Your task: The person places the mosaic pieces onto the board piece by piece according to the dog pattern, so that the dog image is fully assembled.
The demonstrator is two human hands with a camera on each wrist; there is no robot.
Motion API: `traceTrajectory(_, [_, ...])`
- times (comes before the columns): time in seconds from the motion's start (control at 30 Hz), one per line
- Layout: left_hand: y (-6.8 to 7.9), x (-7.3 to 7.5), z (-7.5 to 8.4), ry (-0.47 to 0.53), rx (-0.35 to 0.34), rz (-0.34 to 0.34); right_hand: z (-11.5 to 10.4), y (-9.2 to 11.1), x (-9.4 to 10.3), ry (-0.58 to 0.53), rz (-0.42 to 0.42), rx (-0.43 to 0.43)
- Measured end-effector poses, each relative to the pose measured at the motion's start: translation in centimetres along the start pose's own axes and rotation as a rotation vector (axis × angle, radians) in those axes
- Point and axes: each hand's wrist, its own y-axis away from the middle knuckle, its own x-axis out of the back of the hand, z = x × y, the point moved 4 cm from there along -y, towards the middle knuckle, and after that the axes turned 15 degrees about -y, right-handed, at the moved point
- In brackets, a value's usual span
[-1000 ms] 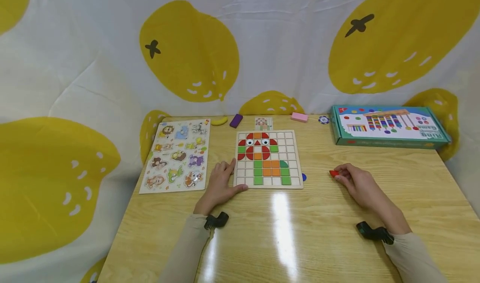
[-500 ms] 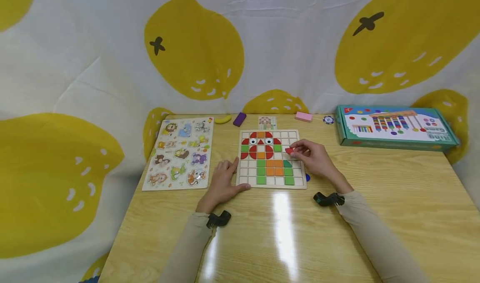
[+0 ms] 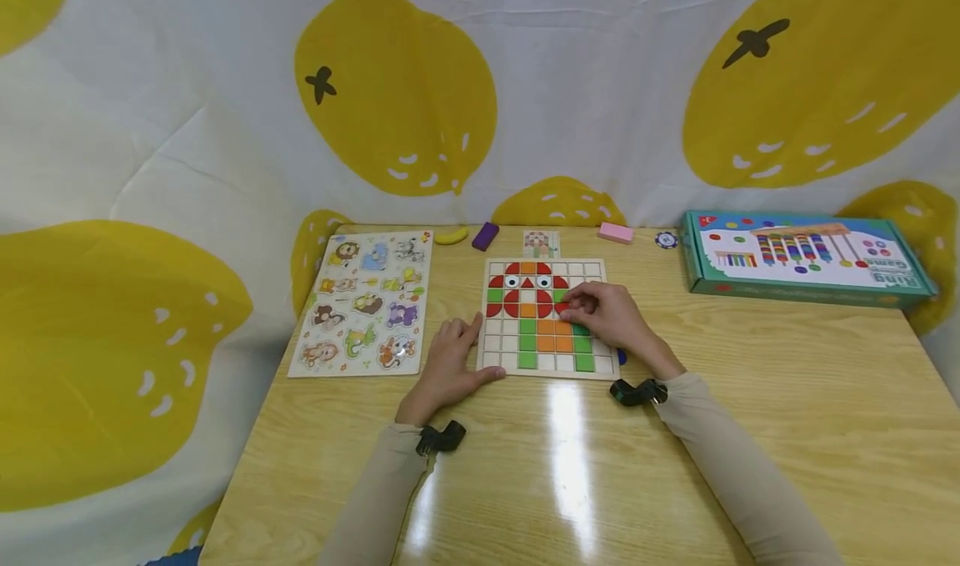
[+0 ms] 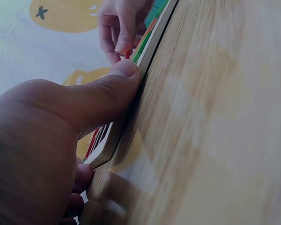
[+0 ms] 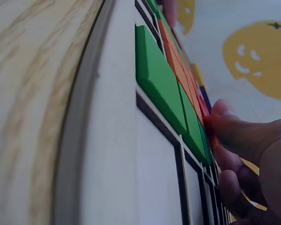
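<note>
A wooden grid board (image 3: 491, 359) carries red, orange, green and white pieces arranged as an animal figure. My right hand (image 3: 611, 320) is over the board's right half and pinches a small red piece (image 5: 209, 130) between thumb and fingers, right at a square beside the red part of the head. The piece is partly hidden by the fingertips. At the near left corner, my left hand (image 3: 446, 368) touches the board, its thumb (image 4: 107, 91) along the near edge and its index finger (image 3: 474, 330) against the left side.
Left of the board lies an animal puzzle (image 3: 360, 303). Behind it are a yellow banana (image 3: 452, 237), a purple block (image 3: 485, 236), a picture card (image 3: 542, 243), a pink block (image 3: 616, 232) and a chip (image 3: 666, 240). A green game box (image 3: 810, 257) lies at the back right.
My right hand has moved left from the table at the right to over the board, carrying the red piece. The left hand stays at the board's corner.
</note>
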Motion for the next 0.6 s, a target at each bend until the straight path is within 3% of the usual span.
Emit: traceTrajectory(0.6, [-0.03, -0.18, 0.13, -0.018, -0.004, 0.002, 0.17, 0.53, 0.54, -0.002, 0.043, 0.059])
